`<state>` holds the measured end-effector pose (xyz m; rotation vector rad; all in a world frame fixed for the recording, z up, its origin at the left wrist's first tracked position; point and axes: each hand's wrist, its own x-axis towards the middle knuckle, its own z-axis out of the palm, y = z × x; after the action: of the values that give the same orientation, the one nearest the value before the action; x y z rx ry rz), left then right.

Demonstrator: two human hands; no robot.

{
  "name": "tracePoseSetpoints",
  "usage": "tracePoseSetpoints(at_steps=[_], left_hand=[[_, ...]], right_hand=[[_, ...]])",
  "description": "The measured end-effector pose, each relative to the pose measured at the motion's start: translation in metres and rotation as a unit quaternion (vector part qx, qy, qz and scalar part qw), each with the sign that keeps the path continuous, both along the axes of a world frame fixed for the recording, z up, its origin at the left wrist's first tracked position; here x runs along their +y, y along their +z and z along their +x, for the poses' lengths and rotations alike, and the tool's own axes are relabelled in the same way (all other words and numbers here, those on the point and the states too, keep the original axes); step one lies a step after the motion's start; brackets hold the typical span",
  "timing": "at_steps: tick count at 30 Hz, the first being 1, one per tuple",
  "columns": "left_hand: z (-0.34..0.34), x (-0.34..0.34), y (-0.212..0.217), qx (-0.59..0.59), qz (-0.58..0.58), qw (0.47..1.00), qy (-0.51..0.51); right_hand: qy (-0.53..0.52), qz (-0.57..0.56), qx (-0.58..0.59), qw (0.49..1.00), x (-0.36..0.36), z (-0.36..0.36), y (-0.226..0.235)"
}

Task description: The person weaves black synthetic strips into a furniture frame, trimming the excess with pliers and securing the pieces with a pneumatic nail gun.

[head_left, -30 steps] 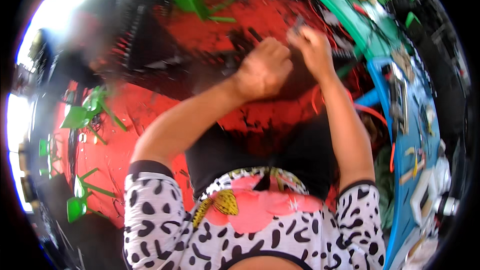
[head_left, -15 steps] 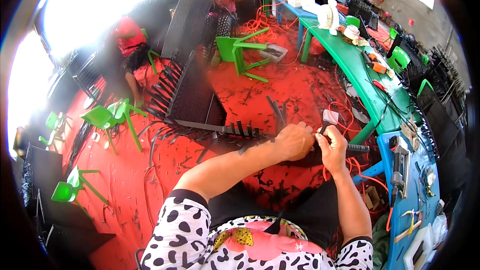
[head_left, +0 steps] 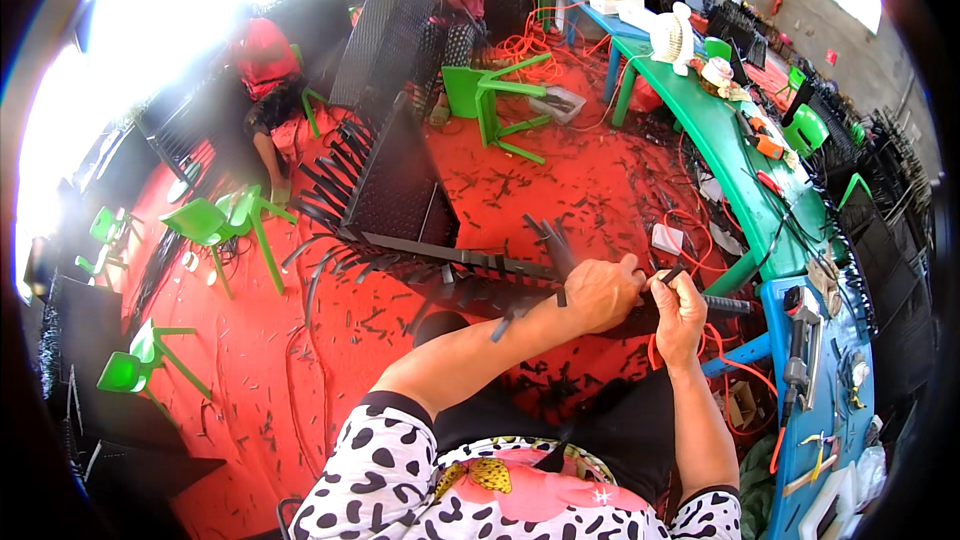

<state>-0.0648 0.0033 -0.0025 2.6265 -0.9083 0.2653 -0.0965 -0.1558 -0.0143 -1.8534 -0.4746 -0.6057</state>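
Red floor [head_left: 300, 380] is spreading out everywhere, littered with short black offcuts, with small green chairs [head_left: 215, 225] dotted about and two other people working at dark woven panels far back. Right in front, the left hand [head_left: 600, 292] is clenching around a dark rattan strip [head_left: 545, 240] where it is meeting the black frame rail [head_left: 450, 258] of a half-woven panel [head_left: 395, 185], and the right hand [head_left: 682, 302] is pinching a strip end, fingers [head_left: 668, 280] closed tight on it. Loose strips are fanning out unwoven along the near edge, so the weave looks well along on the panel body but the edge seems unfinished. Tools are lying on the blue bench [head_left: 830, 440] at right, beside the green bench [head_left: 720, 150].
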Motion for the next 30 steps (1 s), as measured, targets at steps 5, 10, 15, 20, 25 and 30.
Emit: tracePoseSetpoints(at_steps=[5,10,15,20,25,30], left_hand=[[0.003,-0.002,-0.011,-0.095,-0.142,0.981,-0.093],[0.015,0.005,0.007,-0.110,-0.105,0.986,-0.065],[0.016,0.005,-0.004,-0.133,-0.110,0.985,-0.022],[-0.004,0.002,-0.009,-0.157,-0.127,0.979,-0.006],[-0.014,0.004,-0.013,-0.165,-0.123,0.979,-0.005],[-0.017,0.000,-0.018,-0.184,-0.156,0.970,-0.019]], right_hand=[[-0.015,0.034,0.039,0.999,-0.001,-0.004,0.009],[-0.046,0.035,0.032,0.998,0.008,0.012,0.030],[0.047,0.186,0.112,0.975,0.008,0.025,0.020],[0.066,0.212,0.098,0.970,0.010,0.003,0.025],[0.076,0.163,0.115,0.977,0.006,-0.008,0.038],[0.077,0.074,0.184,0.977,-0.009,0.016,0.048]])
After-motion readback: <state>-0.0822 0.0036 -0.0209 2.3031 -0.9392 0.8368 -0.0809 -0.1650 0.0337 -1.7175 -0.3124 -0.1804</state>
